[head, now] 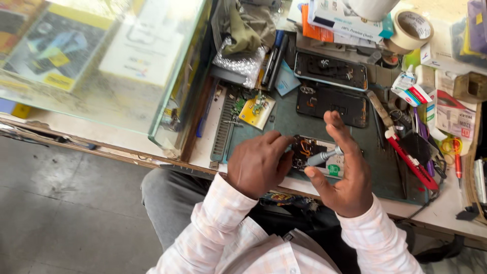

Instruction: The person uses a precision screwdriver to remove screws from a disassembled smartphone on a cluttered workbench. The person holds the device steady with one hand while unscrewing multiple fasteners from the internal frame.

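Pale checked sleeves frame the view nearest the camera, and just past them both hands work over an opened phone (318,155) lying on the dark green mat (289,122) at the near edge of the tabletop (446,208). The left hand (258,162) is curled, its fingers pressing on the phone's left end to pin it down. The right hand (341,170) holds a slim grey screwdriver (324,156) between thumb and palm, its fingers stretched upward and its tip lowered into the exposed insides, where orange wiring shows. To do this well, I judge the driver should stand square in the screw head with light downward pressure, the left hand keeping the body from sliding, and turning done by the fingertips alone. Freed screws would be easy to lose among the clutter. Farther back lie two dark phone shells (332,86), a small yellow circuit board (257,109), a red-handled tool (411,165) to the right, and a roll of tape (411,30) beyond.
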